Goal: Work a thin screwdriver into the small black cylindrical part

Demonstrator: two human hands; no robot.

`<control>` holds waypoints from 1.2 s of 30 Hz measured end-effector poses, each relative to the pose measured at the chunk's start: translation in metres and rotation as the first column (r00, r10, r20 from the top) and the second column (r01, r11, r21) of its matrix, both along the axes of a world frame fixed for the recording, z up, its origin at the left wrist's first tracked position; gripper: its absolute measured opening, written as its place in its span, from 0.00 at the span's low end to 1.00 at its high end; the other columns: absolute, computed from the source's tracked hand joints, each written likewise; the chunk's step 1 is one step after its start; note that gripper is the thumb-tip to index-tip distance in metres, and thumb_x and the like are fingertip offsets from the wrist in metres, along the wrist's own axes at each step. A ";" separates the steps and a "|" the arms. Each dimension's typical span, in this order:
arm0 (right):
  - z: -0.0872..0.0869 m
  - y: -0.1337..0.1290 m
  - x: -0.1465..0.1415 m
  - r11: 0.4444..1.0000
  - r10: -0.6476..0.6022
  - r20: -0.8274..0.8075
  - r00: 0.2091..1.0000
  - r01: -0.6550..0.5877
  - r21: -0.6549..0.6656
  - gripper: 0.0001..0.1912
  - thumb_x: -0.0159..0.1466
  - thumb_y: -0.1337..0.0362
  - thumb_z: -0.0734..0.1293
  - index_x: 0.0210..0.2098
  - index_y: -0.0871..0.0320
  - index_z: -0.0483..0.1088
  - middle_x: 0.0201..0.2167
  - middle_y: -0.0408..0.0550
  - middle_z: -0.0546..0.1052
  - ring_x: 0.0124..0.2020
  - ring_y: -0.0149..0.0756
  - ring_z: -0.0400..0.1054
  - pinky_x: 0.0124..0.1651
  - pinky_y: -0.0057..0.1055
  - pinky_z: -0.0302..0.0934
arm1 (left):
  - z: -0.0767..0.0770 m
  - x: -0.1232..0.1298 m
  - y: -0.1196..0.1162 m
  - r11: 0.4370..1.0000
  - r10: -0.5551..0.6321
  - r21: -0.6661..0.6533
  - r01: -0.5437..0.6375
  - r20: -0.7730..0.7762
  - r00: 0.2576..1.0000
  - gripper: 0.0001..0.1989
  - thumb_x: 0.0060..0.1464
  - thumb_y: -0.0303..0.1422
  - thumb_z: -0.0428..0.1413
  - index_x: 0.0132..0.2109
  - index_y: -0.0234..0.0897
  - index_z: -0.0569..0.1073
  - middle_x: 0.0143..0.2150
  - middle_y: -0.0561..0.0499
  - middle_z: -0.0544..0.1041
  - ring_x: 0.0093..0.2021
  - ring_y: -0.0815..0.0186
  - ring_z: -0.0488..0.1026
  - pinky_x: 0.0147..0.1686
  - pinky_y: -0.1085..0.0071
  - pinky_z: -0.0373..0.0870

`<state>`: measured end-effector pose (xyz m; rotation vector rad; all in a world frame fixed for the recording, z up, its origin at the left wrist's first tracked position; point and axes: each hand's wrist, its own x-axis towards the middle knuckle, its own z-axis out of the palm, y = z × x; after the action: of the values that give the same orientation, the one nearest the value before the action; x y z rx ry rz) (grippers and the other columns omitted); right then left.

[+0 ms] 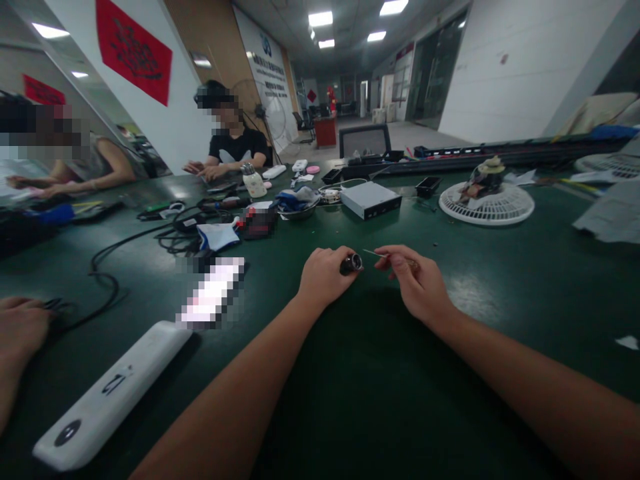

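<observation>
My left hand is wrapped round a short black cylinder, its round, hollow-looking end facing right; most of its body is hidden in my palm. Just to the right, my right hand pinches a thin-shafted tool like a small screwdriver. The shaft points left at the cylinder's open end, with a small gap between them. A bit of its yellowish-brown handle shows between my fingers. Both hands are low over the dark green table.
A long white device and a lit phone lie at left, near another person's hand. Beyond my hands are a grey metal box, a white fan grille, cables and a bottle. Two people sit at far left.
</observation>
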<state>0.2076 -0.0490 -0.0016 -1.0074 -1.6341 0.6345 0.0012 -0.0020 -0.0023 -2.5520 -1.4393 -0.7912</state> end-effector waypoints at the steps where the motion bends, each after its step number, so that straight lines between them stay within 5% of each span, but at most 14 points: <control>1: 0.001 -0.001 0.000 1.000 0.004 0.000 1.000 -0.004 0.031 0.18 0.74 0.52 0.60 0.48 0.55 0.77 0.37 0.50 0.81 0.38 0.40 0.76 0.38 0.36 0.66 | -0.001 -0.001 0.001 1.000 0.027 -0.001 -0.027 0.007 1.000 0.11 0.58 0.40 0.61 0.45 0.41 0.75 0.37 0.50 0.80 0.37 0.58 0.75 0.40 0.62 0.67; 6: 0.002 -0.003 0.001 0.992 0.051 0.004 0.999 -0.051 0.119 0.19 0.74 0.57 0.60 0.39 0.55 0.80 0.34 0.48 0.81 0.36 0.38 0.75 0.41 0.36 0.66 | -0.003 -0.003 0.003 0.995 0.097 -0.012 -0.096 0.044 0.994 0.09 0.55 0.36 0.63 0.43 0.41 0.75 0.37 0.50 0.80 0.37 0.58 0.75 0.40 0.61 0.67; 15: 0.000 0.001 -0.002 0.990 0.138 0.001 0.990 -0.138 0.026 0.16 0.74 0.58 0.61 0.44 0.56 0.80 0.38 0.50 0.81 0.39 0.37 0.76 0.39 0.33 0.68 | -0.001 -0.001 0.002 1.000 0.007 0.007 -0.008 0.054 0.998 0.10 0.53 0.35 0.64 0.42 0.41 0.74 0.36 0.51 0.80 0.37 0.59 0.75 0.41 0.62 0.69; 22: 0.001 0.001 -0.001 1.000 0.023 0.023 0.999 -0.023 0.001 0.17 0.73 0.57 0.61 0.42 0.56 0.80 0.36 0.50 0.81 0.37 0.38 0.76 0.38 0.34 0.68 | 0.000 -0.001 0.001 1.000 -0.019 -0.006 0.019 0.065 0.998 0.09 0.55 0.37 0.62 0.42 0.40 0.74 0.37 0.51 0.80 0.37 0.59 0.75 0.42 0.62 0.69; 30: 0.002 -0.001 -0.002 0.991 0.135 0.019 0.991 -0.135 0.005 0.17 0.73 0.58 0.60 0.42 0.55 0.80 0.38 0.49 0.81 0.37 0.38 0.75 0.39 0.34 0.68 | 0.000 -0.002 0.001 0.999 -0.028 -0.021 0.029 0.061 0.998 0.09 0.54 0.34 0.63 0.42 0.41 0.74 0.38 0.51 0.80 0.38 0.59 0.75 0.42 0.62 0.69; 36: 0.001 0.001 -0.001 1.000 0.011 0.053 0.999 -0.011 0.002 0.19 0.73 0.57 0.60 0.37 0.57 0.80 0.31 0.47 0.80 0.31 0.35 0.74 0.36 0.34 0.66 | 0.000 -0.001 0.001 0.999 -0.035 -0.022 0.036 0.040 0.999 0.08 0.54 0.36 0.62 0.41 0.41 0.74 0.36 0.51 0.80 0.38 0.59 0.75 0.43 0.61 0.69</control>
<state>0.2062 -0.0482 -0.0003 -1.0218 -1.6878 0.6180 0.0004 -0.0010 -0.0027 -2.6000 -1.4270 -0.8403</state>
